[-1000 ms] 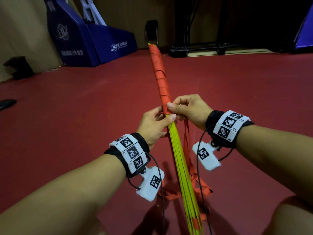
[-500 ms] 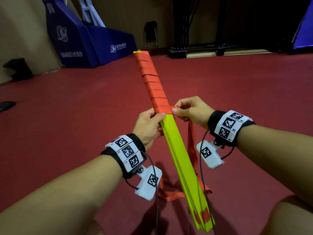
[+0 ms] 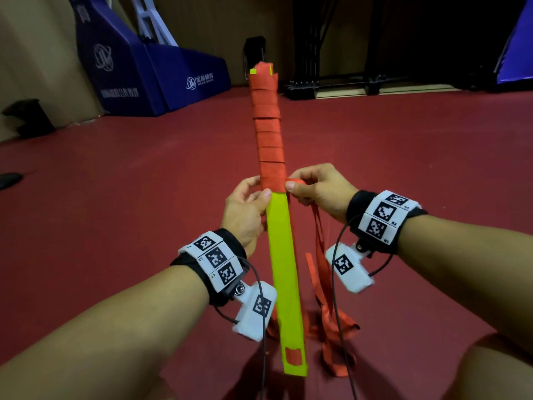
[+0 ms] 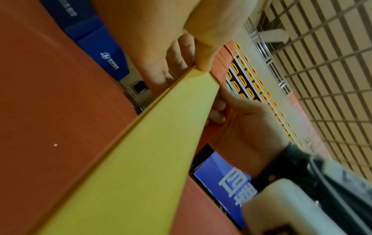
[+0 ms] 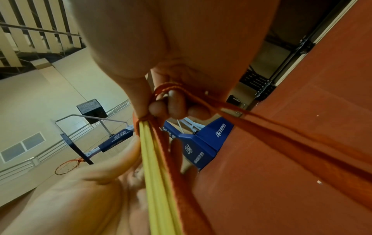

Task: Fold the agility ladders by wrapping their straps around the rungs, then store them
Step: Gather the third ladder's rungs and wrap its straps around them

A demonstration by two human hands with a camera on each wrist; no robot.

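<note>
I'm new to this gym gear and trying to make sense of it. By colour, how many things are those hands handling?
Yellow-green: 1, the bundle of rungs, gripped by the left hand.
Red: 1, the strap, wound round the far half, pinched by the right hand.
Total: 2.

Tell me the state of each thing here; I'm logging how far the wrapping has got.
Rung bundle: held up off the floor, far half wrapped, near half bare.
Red strap: wound in bands; loose tail hanging to floor.
Left hand: grips bundle.
Right hand: pinches strap.
</note>
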